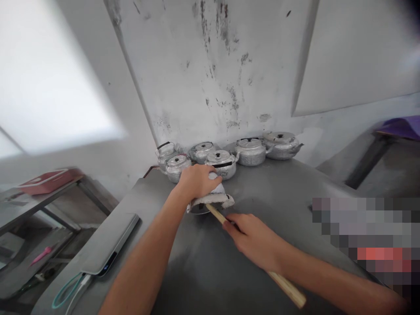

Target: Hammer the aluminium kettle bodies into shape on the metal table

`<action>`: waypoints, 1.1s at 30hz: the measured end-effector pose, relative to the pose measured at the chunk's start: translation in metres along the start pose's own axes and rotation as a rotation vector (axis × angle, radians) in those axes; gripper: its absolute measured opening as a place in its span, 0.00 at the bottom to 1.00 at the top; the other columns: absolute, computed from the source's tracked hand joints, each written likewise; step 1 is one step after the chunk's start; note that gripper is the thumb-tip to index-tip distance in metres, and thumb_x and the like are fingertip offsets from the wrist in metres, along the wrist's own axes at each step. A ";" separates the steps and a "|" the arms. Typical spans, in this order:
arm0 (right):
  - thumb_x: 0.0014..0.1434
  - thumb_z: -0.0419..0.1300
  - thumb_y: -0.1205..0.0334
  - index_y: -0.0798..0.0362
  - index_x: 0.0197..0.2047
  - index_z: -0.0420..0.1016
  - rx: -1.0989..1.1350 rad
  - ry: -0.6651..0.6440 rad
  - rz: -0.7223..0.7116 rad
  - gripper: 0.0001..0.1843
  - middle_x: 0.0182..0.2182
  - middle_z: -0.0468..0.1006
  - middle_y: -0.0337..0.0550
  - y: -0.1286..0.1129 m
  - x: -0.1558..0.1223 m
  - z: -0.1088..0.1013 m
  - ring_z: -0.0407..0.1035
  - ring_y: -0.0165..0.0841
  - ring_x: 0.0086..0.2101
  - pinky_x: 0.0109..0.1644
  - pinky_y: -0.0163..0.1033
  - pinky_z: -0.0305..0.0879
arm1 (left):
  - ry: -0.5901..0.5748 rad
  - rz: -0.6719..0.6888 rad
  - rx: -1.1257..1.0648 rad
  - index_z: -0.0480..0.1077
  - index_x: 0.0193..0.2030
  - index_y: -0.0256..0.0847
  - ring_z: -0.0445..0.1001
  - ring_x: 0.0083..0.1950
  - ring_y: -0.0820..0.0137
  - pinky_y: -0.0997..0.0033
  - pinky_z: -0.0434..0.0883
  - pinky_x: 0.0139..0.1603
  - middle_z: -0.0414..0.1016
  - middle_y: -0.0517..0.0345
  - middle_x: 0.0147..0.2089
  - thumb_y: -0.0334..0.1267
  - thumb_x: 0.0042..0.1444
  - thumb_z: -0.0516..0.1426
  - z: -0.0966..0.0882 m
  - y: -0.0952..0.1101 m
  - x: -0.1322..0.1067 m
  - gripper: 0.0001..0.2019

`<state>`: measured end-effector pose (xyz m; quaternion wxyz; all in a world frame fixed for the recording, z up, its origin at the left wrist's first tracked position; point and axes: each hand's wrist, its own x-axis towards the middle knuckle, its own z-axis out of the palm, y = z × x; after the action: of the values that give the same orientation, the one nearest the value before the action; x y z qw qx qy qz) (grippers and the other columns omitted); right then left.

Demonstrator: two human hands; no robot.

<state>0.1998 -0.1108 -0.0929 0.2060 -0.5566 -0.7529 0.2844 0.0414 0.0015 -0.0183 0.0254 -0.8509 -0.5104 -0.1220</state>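
Observation:
My left hand [200, 180] is closed over the top of a rounded, pale silvery pot [218, 188] tipped over on the table, its dark mouth facing me. A whitish cloth [215, 200] is bunched along its rim. My right hand [247, 236] is wrapped around a long wooden stick [287, 288], which slants from lower right up to the pot's mouth. The stick's far end meets the cloth, and its tip is hidden. Behind my left hand, an aluminium kettle [223, 158] with a black handle and knob stands close by.
Several more aluminium kettles, such as one at the right [251, 151], line the back of the grey table [262, 192] by a stained wall. A power bank [110, 245] with cables lies left. Beyond are a shelf with a pink tray [47, 183] and a purple-topped stand [402, 127].

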 end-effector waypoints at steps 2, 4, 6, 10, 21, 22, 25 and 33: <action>0.71 0.48 0.58 0.51 0.29 0.69 -0.004 0.009 0.004 0.19 0.27 0.79 0.45 0.000 0.000 0.000 0.72 0.35 0.27 0.32 0.37 0.55 | 0.001 0.002 -0.001 0.79 0.54 0.51 0.78 0.52 0.51 0.55 0.72 0.50 0.83 0.55 0.50 0.56 0.63 0.52 0.000 0.000 0.000 0.22; 0.71 0.48 0.59 0.52 0.31 0.71 -0.009 0.014 -0.006 0.18 0.29 0.81 0.46 0.001 -0.001 0.001 0.74 0.35 0.29 0.33 0.37 0.56 | 0.000 0.000 0.000 0.79 0.54 0.52 0.78 0.52 0.51 0.55 0.72 0.50 0.83 0.55 0.50 0.56 0.63 0.52 0.000 -0.001 0.001 0.22; 0.72 0.48 0.59 0.52 0.31 0.71 0.003 0.015 -0.013 0.18 0.30 0.81 0.46 0.001 -0.001 0.001 0.74 0.35 0.30 0.34 0.37 0.56 | 0.000 -0.002 0.001 0.79 0.54 0.51 0.78 0.52 0.51 0.55 0.72 0.50 0.83 0.55 0.50 0.56 0.63 0.52 0.000 -0.001 0.001 0.22; 0.72 0.47 0.58 0.52 0.32 0.70 -0.001 0.034 -0.001 0.19 0.29 0.80 0.45 0.002 0.000 0.002 0.72 0.35 0.28 0.33 0.37 0.56 | 0.005 0.003 0.004 0.79 0.54 0.51 0.78 0.52 0.52 0.55 0.72 0.51 0.83 0.55 0.51 0.56 0.63 0.52 0.001 -0.001 0.001 0.22; 0.72 0.47 0.59 0.52 0.32 0.72 -0.048 0.024 0.023 0.19 0.32 0.82 0.48 -0.001 0.000 0.001 0.76 0.38 0.32 0.34 0.38 0.58 | -0.008 -0.008 0.008 0.79 0.55 0.51 0.78 0.53 0.51 0.56 0.72 0.52 0.83 0.55 0.51 0.56 0.63 0.51 -0.001 0.000 0.001 0.23; 0.72 0.47 0.59 0.52 0.33 0.73 -0.055 0.025 0.020 0.19 0.32 0.83 0.49 -0.001 0.000 0.001 0.77 0.38 0.32 0.35 0.38 0.58 | -0.011 -0.010 0.007 0.79 0.55 0.51 0.78 0.53 0.51 0.56 0.72 0.52 0.82 0.55 0.52 0.56 0.63 0.51 -0.001 0.000 0.000 0.23; 0.72 0.47 0.58 0.52 0.33 0.74 -0.074 0.024 0.008 0.20 0.33 0.83 0.50 0.000 0.001 0.000 0.78 0.40 0.34 0.36 0.39 0.59 | -0.016 -0.012 0.002 0.78 0.56 0.51 0.78 0.53 0.52 0.56 0.72 0.52 0.82 0.54 0.52 0.57 0.63 0.51 -0.002 0.000 0.000 0.23; 0.71 0.47 0.59 0.52 0.32 0.74 -0.075 0.015 0.002 0.19 0.32 0.83 0.49 0.002 0.000 -0.005 0.77 0.38 0.32 0.36 0.39 0.58 | -0.010 -0.003 0.012 0.78 0.55 0.52 0.78 0.53 0.52 0.57 0.71 0.53 0.82 0.55 0.52 0.57 0.63 0.51 0.000 -0.001 0.000 0.23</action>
<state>0.2043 -0.1099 -0.0908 0.1903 -0.5667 -0.7611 0.2519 0.0406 0.0024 -0.0182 0.0278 -0.8506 -0.5124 -0.1149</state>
